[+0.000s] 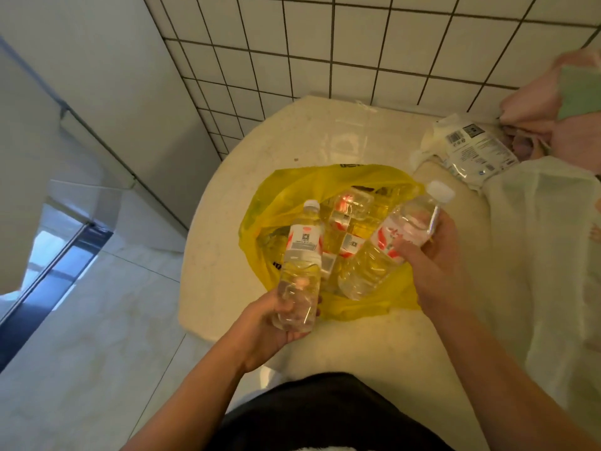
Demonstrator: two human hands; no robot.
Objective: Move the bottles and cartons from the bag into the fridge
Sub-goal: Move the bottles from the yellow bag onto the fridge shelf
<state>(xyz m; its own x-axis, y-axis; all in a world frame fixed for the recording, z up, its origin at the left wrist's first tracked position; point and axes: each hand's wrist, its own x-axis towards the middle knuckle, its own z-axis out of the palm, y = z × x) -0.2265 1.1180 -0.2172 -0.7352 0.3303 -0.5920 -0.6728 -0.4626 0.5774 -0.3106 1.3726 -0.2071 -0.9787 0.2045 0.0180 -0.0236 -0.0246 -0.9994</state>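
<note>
We had a clear bottle in each of our hands: the left hand (270,323) was wrapped round the base of the left bottle (302,244), cap pointing away from us, and the right hand (435,255) gripped the right bottle (413,219) round its middle, tilted with its cap toward the counter's far right. Both bottles hung just above the open yellow bag (292,187), which lay near the counter's (227,255) rounded left edge with more bottles (349,206) lying inside it. We judged ourselves early in the unloading – two bottles were lifted out and the rest waited in the bag, with no cartons that we could make out. The next move called for carrying this pair leftward off the counter toward the fridge; the tall white appliance (107,102) standing left of the counter may have been it, though we could not tell, and no open door showed. The floor (107,320) beside the counter's left edge gave room to turn. The right side was crowded – a white packet (471,148) in the far right corner and a pale cloth (536,229) draped along the right edge.
</note>
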